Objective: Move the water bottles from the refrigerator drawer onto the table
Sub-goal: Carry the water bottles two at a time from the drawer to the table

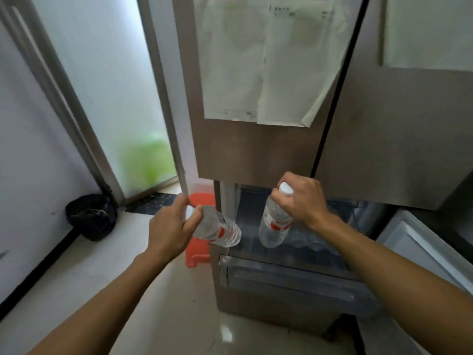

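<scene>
I stand over the refrigerator's open bottom drawer. My left hand grips one clear water bottle with a red-and-white label by its neck, tilted, just left of the drawer. My right hand holds a second water bottle by its white-capped neck, hanging upright above the drawer's inside. Several more clear bottles lie dimly visible in the drawer under my right wrist. No table is in view.
The brown refrigerator door with taped paper sheets rises above the drawer. An orange plastic stool stands on the pale floor left of the fridge. A black bag sits by the glass door frame. A white appliance is at right.
</scene>
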Motion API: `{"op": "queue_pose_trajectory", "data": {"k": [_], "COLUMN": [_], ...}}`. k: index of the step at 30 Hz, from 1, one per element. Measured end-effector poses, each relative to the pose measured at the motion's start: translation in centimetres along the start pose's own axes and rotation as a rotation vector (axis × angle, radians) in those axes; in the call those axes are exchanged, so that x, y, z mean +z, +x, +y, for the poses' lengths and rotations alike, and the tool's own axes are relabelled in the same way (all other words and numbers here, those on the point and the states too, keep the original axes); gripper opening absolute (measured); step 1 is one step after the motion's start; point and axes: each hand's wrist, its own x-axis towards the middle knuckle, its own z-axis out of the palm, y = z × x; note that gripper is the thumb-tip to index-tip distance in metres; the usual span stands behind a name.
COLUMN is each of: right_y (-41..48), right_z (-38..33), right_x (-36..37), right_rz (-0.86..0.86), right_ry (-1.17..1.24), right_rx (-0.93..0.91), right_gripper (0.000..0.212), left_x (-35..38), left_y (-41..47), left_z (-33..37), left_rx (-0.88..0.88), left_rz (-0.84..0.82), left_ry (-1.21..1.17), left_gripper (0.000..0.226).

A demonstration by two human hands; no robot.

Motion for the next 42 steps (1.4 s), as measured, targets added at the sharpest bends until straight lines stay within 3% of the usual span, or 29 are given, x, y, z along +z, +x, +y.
{"op": "queue_pose_trajectory", "data": {"k": [5,10,14,18,22,30,36,42], "right_y": [-3.1,-8.9,-15.2,-22.0,-29.0,-41.8,-46.8,-51.9], "right_z": [-6.6,-16.4,-24.9,-34.4,-44.1,-61.5,-73.4,-84.6], "right_x": [3.9,8.4,10.9,12.2,13.9,16.0,18.7,24.4], "right_rz": [-0.16,-0.342,-0.5,-0.584,-0.662,-0.772,-0.824,-0.888], "right_ry": [0.145,0.23,0.264,0.331,0.364,0.427,0.481,0.516], "right_rx": [-0.208,-0.412,-0.562,-0.684,-0.779,-0.878,-1.04,-1.155], "right_gripper": [0.035,0.025,0.026,0.028,0.026,0.024,0.025,0.028], "left_x": [-6.4,-12.1,-17.7,-24.0,-30.7,-43.4,-48.9,-53.4], "left_y": [-10.9,-26.0,-36.7,-46.2,-54.5,-69.2,-76.8,-81.7], "left_z": [-2.4,-5.9,-7.6,-8.2,-8.7,-12.5,-16.2,-21.7], "left_rx": [-0.272,-0.556,-0.777,-0.934,-1.058,-1.254,-1.398,-1.502], "left_rz": [0.069,0.021,-0.012,0.061,0.17,0.148,0.296,0.341], "left_ry": [0.181,0.38,0.45,0.445,0.467,0.603,0.493,0.504], "left_gripper": [0.042,0.052,0.031,0.026,0.023,0.031,0.027,0.026]}}
